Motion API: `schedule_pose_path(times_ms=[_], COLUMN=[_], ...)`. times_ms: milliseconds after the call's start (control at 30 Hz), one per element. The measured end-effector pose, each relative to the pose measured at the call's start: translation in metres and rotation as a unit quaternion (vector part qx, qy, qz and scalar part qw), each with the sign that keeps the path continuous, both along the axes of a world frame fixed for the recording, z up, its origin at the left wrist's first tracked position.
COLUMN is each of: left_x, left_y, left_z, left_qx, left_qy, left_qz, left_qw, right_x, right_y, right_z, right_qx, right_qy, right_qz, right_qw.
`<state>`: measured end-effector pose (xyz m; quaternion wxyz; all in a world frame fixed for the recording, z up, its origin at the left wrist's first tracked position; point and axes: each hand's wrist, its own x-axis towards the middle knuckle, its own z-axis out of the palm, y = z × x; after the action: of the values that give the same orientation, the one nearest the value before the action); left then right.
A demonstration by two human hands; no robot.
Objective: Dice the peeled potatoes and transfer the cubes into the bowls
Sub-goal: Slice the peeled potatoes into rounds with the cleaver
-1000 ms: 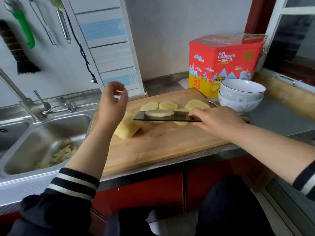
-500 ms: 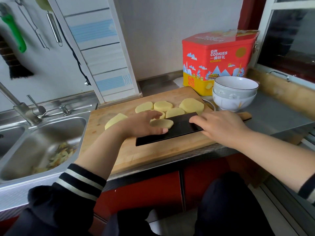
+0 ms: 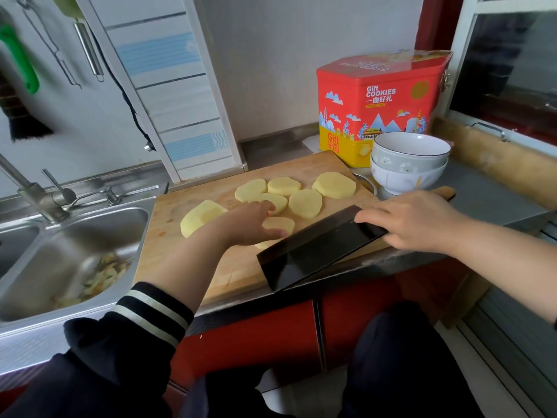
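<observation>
Several pale yellow potato slices (image 3: 305,203) lie flat on the wooden cutting board (image 3: 238,270). An uncut potato piece (image 3: 200,215) sits at the board's left. My left hand (image 3: 251,221) reaches across the board, its fingers resting on one slice (image 3: 280,225) beside the blade. My right hand (image 3: 413,224) grips the handle of a dark cleaver (image 3: 313,251), whose broad blade lies tilted, pointing at the board's front edge. Two stacked white bowls (image 3: 410,161) stand just right of the board, with nothing visible in the top one.
A red and yellow cookie tin (image 3: 376,107) stands behind the bowls. To the left is a steel sink (image 3: 39,260) holding potato peels (image 3: 102,273), with a tap (image 3: 33,194) behind it. A window frame (image 3: 470,86) bounds the right.
My left hand came down from the air onto the slice carried on the blade. That slice now lies on the board, and the cleaver has swung toward the front edge.
</observation>
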<state>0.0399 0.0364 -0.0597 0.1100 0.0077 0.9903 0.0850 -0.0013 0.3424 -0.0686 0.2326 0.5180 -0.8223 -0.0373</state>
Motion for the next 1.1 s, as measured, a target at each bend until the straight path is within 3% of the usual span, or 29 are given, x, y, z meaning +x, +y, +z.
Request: schedule_pose_path(times_ms=[100, 200, 333, 433, 533, 700, 1100], left_x=[0.003, 0.013, 0.027, 0.039, 0.051, 0.056, 0.043], left_y=[0.001, -0.006, -0.042, -0.068, -0.080, -0.083, -0.087], left_z=[0.004, 0.021, 0.027, 0.009, -0.014, -0.036, -0.044], left_qx=[-0.019, 0.039, 0.131, 0.161, 0.125, 0.069, 0.086], left_qy=[0.054, 0.196, 0.439, 0.516, 0.535, 0.505, 0.499], left_qz=[0.007, 0.028, 0.098, 0.148, 0.120, 0.047, 0.050], left_qw=[0.998, 0.979, 0.883, 0.828, 0.827, 0.859, 0.861], right_x=[-0.001, -0.001, 0.001, 0.014, 0.024, 0.029, 0.042], right_y=[0.007, 0.007, -0.007, -0.032, -0.065, -0.125, -0.223], right_z=[0.001, 0.001, 0.005, 0.015, 0.027, 0.052, 0.091], right_qx=[-0.035, -0.074, -0.067, -0.048, -0.084, -0.170, -0.111], right_qy=[-0.009, -0.015, -0.030, -0.067, -0.142, -0.371, -0.505], right_qz=[0.003, -0.013, -0.074, -0.155, -0.200, -0.173, -0.172], right_qw=[0.999, 0.997, 0.995, 0.984, 0.966, 0.896, 0.838])
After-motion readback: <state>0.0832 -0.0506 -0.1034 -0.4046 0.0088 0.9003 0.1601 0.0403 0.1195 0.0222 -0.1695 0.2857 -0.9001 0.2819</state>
